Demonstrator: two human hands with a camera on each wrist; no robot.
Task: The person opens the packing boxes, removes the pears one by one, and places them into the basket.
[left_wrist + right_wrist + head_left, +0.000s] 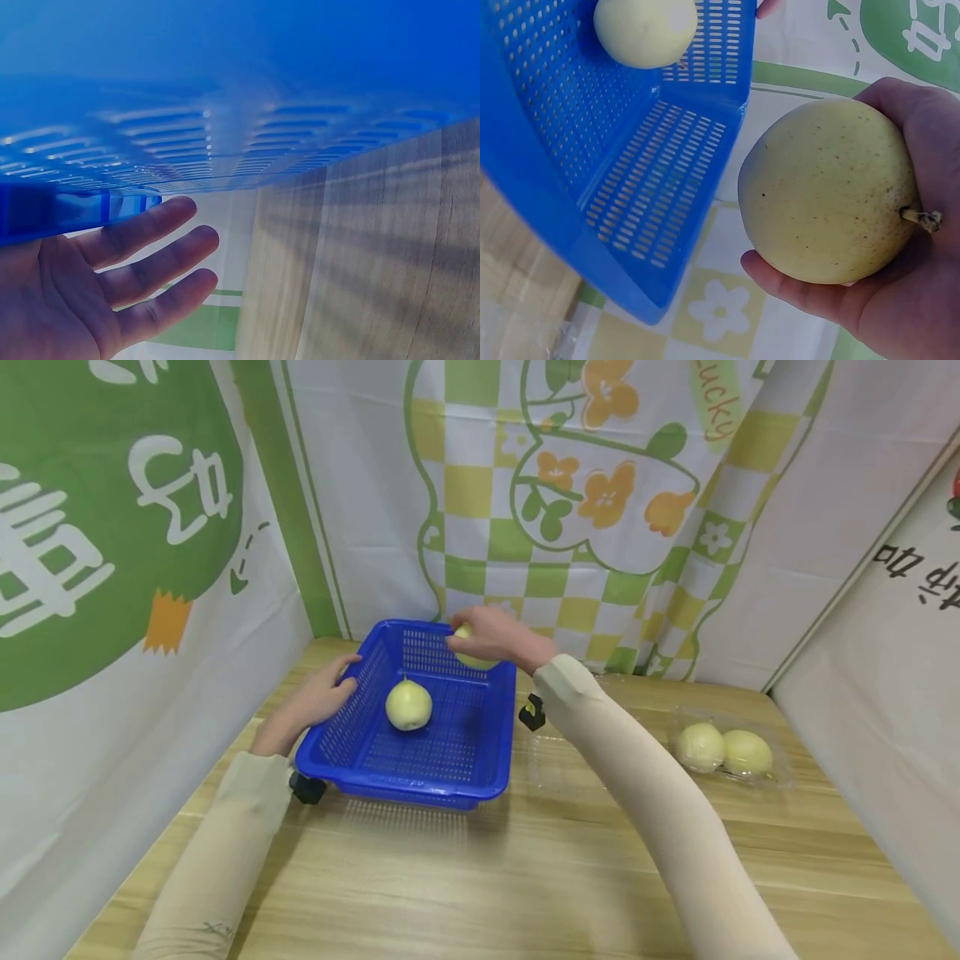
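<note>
A blue plastic basket (480, 727) with slotted walls stands on the table, one round pale-yellow pear (408, 705) lying inside it. My left hand (318, 695) holds the basket's left rim, thumb over the edge. In the left wrist view three fingers (161, 225) stretch out beneath the rim, along the outer wall. Above the far right corner of the basket, my right hand (491, 635) grips a second pear (825, 191). Its short brown stem shows in the right wrist view, facing the palm.
At the right, two more pears (701, 747) sit in a clear plastic tray (780, 768). Another clear plastic container (555, 764) lies beside the basket, partly behind the right sleeve. Printed curtains (367, 485) close off the table's back and sides.
</note>
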